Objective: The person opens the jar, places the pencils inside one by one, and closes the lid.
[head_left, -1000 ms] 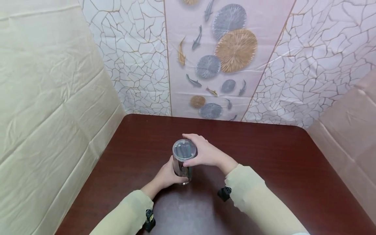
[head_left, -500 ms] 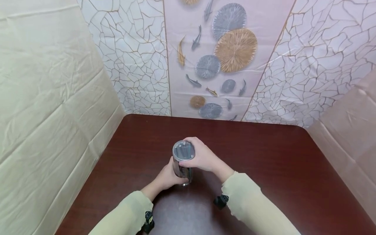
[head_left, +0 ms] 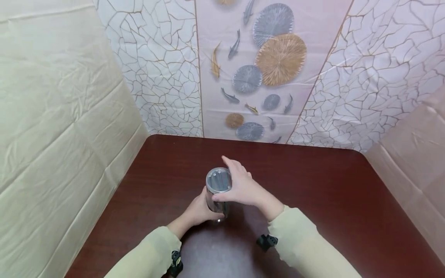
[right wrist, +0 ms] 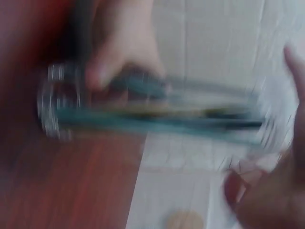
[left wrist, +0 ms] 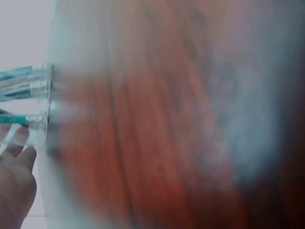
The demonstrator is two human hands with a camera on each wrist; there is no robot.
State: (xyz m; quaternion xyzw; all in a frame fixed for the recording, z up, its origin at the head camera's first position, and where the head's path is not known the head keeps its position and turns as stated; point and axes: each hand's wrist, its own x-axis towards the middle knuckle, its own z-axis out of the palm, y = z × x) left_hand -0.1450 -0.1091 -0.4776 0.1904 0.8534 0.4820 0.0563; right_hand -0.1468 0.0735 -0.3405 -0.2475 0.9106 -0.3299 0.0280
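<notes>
In the head view a clear cylindrical jar (head_left: 218, 180) with a transparent lid stands upright on the dark red-brown table (head_left: 313, 185). My left hand (head_left: 199, 209) grips its lower body, thumb across the near side. At the jar's top, my right hand (head_left: 245, 187) has its fingers spread around the lid, the index finger straight and off the rim. The right wrist view, blurred, shows the thumb (right wrist: 233, 191) apart from the lid end. Long thin teal pen-like sticks (left wrist: 14, 119) show through the jar's wall in the left wrist view.
Patterned cloth (head_left: 167, 69) hangs behind the table's far edge. Plain cream cloth (head_left: 69, 116) walls the left side, with a pinkish one (head_left: 413, 154) on the right. A small black camera (head_left: 267, 242) sits at each wrist.
My right hand turned at the lid toward me, then its fingers spread and came off the rim, swinging back a little. The left hand keeps its grip with hardly any shift.
</notes>
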